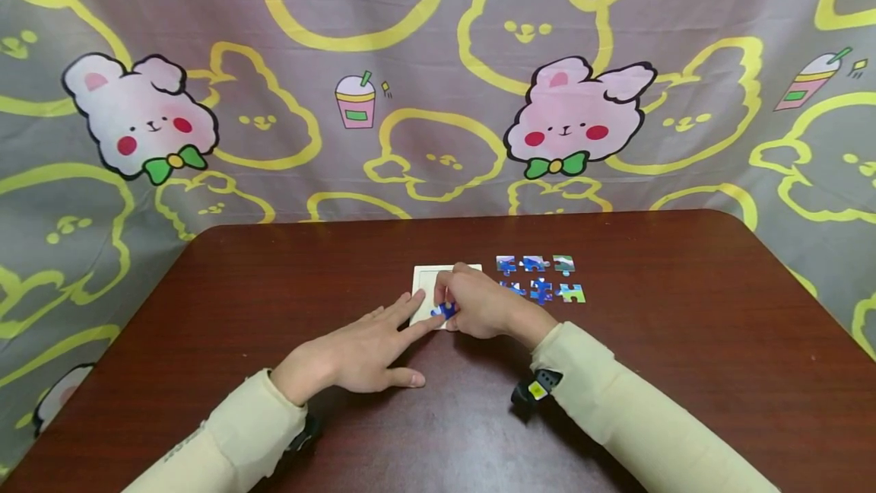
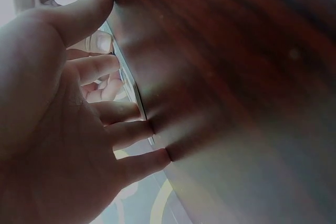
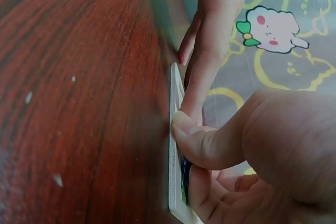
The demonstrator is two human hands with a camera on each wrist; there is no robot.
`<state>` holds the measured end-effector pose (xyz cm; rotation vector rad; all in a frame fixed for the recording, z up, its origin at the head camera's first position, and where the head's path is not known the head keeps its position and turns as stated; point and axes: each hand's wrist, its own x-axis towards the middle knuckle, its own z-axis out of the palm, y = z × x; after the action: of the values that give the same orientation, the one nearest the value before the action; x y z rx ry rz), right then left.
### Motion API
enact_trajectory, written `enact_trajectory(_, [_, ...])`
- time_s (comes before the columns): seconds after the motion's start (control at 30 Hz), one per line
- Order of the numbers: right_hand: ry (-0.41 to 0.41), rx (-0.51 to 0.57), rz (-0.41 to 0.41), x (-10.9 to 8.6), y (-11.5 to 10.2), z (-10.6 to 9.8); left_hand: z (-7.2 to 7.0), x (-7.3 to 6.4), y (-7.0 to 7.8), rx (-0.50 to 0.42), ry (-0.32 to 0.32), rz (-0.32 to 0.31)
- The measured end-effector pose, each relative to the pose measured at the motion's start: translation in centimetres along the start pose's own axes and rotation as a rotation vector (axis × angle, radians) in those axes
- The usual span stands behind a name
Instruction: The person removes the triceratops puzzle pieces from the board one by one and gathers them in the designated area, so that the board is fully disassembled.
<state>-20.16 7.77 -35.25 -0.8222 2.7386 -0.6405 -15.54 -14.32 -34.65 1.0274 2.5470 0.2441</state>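
A shallow white puzzle tray (image 1: 426,278) lies on the table, its thin edge showing in the right wrist view. A blue jigsaw piece (image 1: 448,310) sits at the tray's near side, partly covered by fingers. My right hand (image 1: 484,303) is over the tray with curled fingers and pinches at this piece, its thumb by the tray's near edge. My left hand (image 1: 363,348) lies palm down with fingers spread and fairly straight. Its index fingertip touches beside the blue piece, and other fingers rest along the tray's left side. The right hand hides much of the tray's inside.
Several loose jigsaw pieces (image 1: 534,264) lie in two rows right of the tray, one partly behind the right hand. The brown wooden table (image 1: 274,280) ends at a patterned cloth backdrop (image 1: 438,82). Both wrists wear black straps below light sleeves.
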Motion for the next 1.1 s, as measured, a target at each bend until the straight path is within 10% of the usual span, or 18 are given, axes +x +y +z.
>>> enact_trajectory(1.1, [0.072, 0.103, -0.024, -1.0, 1.1, 0.1, -0.1, 0.0, 0.2, 0.0, -0.007, 0.003])
